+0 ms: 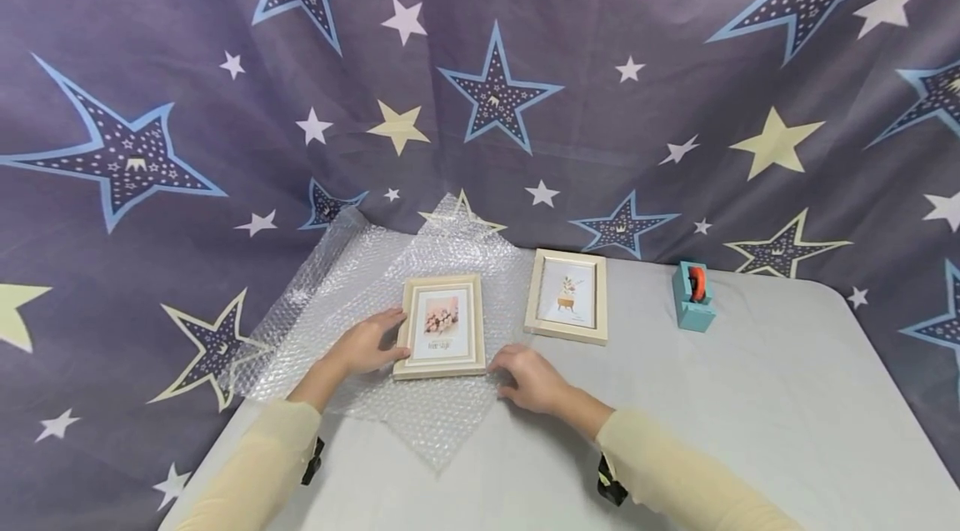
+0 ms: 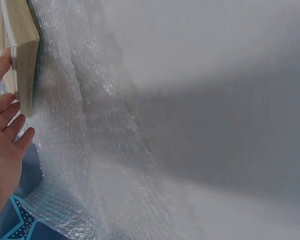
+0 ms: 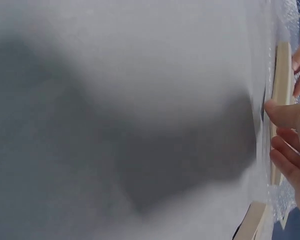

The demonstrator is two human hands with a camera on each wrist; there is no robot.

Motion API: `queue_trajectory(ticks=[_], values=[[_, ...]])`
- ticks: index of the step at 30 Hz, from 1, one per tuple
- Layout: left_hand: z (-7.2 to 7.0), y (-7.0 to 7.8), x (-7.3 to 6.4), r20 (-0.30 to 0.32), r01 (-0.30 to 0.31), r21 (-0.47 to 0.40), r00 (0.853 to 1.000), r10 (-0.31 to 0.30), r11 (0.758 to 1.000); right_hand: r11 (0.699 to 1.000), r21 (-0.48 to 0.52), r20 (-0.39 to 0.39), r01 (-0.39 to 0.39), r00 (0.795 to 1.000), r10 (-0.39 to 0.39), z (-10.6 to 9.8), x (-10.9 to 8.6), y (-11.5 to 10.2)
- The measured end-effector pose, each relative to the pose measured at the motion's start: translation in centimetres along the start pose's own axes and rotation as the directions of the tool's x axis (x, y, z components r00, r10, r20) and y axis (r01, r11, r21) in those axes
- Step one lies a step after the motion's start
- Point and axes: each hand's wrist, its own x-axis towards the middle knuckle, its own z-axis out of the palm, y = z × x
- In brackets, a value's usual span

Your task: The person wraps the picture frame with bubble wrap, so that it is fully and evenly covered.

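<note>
A cream picture frame (image 1: 459,348) with a pink flower print lies face up on a sheet of bubble wrap (image 1: 435,418). My left hand (image 1: 369,345) rests at its left side, thumb on the front near the lower corner and fingers along the edge. In the left wrist view the fingers (image 2: 12,127) are spread beside the wooden side of the frame. By the frame's lower right corner is my right hand (image 1: 534,381), fingers bent loosely over the wrap's edge. The right wrist view shows its thumb (image 3: 282,115) apart from the fingers.
A second cream frame (image 1: 602,298) with a potted plant print lies to the right. Beyond it stands a teal tape dispenser (image 1: 695,314) with a red core. More bubble wrap (image 1: 322,264) extends back left to the star-patterned curtain (image 1: 570,139). The table (image 1: 750,398) is white.
</note>
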Motion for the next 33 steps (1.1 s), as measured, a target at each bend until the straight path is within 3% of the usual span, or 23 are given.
queue_trajectory(ticks=[10,16,19,23,28,33], values=[[0.1,0.0,-0.1,-0.009,0.002,0.005,1.0,-0.002,1.0,0.974,-0.108,0.056,0.197,0.98,-0.192,0.6,-0.2,-1.2],[0.1,-0.1,-0.2,-0.01,0.0,0.009,1.0,0.0,1.0,0.976,-0.067,-0.035,0.208,0.977,-0.211,1.3,-0.1,-1.3],[-0.1,-0.1,-0.1,-0.014,-0.007,-0.001,1.0,0.007,1.0,0.988,0.0,-0.096,0.155,0.983,-0.154,1.4,0.3,-1.3],[-0.4,-0.2,0.2,-0.024,-0.008,-0.045,1.0,0.007,0.999,0.989,0.139,-0.152,0.042,0.988,-0.021,1.4,1.1,-1.3],[-1.1,0.0,0.8,-0.025,0.068,-0.202,0.997,-0.075,0.977,0.944,0.318,-0.18,-0.088,0.972,0.151,1.6,2.2,-0.9],[-1.7,0.4,0.9,-0.028,0.132,-0.312,0.989,-0.147,0.941,0.888,0.419,-0.187,-0.193,0.938,0.292,1.9,3.1,-0.8]])
